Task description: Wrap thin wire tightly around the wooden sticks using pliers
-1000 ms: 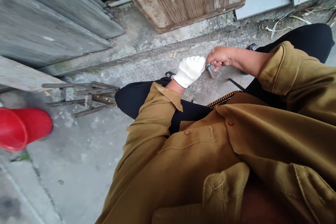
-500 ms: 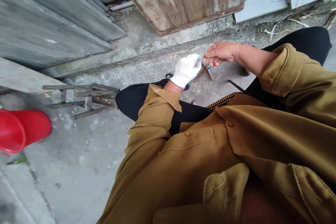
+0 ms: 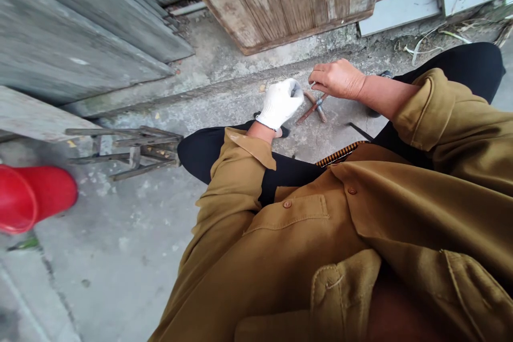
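Rods (image 3: 316, 105) crossed between left hand (image 3: 281, 101) and right hand (image 3: 337, 79), both curled, hold unclear

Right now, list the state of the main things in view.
Left hand: gloved, fingers curled; any grip unclear.
Right hand: bare, fingers bent; any grip unclear.
Rusty bars: crossed.
Shirt sleeves: turned back.
Red bucket: uncovered; upright or tipped, cannot tell.
Wooden panel: weathered, finish worn.
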`<state>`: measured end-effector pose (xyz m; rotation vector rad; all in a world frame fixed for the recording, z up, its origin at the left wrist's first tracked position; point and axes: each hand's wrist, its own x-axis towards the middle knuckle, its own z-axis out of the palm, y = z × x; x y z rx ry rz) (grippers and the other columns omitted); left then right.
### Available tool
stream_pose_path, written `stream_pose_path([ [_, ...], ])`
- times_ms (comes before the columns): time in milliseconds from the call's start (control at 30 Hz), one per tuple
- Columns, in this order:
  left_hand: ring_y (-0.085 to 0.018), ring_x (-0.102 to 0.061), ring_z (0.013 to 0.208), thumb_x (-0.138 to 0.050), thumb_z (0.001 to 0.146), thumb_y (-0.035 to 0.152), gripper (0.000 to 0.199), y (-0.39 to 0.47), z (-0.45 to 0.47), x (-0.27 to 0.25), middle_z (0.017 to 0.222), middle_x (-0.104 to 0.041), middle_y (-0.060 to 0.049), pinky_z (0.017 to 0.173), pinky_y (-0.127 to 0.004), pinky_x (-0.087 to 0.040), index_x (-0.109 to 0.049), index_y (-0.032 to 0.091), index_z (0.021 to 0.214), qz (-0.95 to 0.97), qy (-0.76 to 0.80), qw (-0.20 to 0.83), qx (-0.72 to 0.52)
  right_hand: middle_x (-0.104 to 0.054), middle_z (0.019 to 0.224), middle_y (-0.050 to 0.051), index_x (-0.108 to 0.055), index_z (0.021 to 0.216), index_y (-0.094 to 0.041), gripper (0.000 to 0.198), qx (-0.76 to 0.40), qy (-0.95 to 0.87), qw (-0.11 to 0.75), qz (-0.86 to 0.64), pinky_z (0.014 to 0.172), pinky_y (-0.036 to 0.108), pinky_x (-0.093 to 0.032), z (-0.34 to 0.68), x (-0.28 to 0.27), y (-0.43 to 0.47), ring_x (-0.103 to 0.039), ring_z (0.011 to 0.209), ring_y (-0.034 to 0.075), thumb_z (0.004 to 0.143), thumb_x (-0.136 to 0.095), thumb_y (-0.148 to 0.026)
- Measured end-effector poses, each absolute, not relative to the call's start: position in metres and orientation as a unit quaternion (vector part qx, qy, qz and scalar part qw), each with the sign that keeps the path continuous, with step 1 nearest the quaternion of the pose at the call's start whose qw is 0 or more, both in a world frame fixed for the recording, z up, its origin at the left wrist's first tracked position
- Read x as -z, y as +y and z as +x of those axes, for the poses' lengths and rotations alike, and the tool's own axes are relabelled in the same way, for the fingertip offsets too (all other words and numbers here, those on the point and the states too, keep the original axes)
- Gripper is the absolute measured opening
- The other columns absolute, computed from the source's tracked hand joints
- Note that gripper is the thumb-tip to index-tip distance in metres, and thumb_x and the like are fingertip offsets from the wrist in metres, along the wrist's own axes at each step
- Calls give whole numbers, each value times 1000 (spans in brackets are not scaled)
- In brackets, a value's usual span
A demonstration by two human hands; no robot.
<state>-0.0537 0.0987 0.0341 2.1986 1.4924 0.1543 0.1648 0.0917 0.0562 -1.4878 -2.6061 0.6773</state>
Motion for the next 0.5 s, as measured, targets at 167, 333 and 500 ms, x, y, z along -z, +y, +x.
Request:
stream_pose_path([
  [167,-26,-70,97,-60,85,18,13,99,-51,-40,90,-76,-9,92,-37,-52,-72,17,88,784,554,268,-79,-72,120,15,-71,115,-14,28,-179,-870,-21,-458,87,40,-49,158,-64,91,-71,109,33,107,-51,-31],
  [333,-27,-69,98,-62,79,12,8,101,-49,-42,77,-69,-7,90,-37,-51,-67,19,78,761,555,311,-122,-73,115,16,-71,107,-12,29,-178,-874,-37,-450,86,43,-50,150,-69,89,-72,105,34,106,-44,-23],
  [500,-18,-64,75,-63,78,9,9,98,-46,-44,67,-61,-3,71,-31,-50,-62,18,75,659,576,450,-174,-74,101,11,-67,88,-15,19,-276,-811,71,-511,88,39,-50,149,-63,89,-71,101,28,101,-56,-23],
])
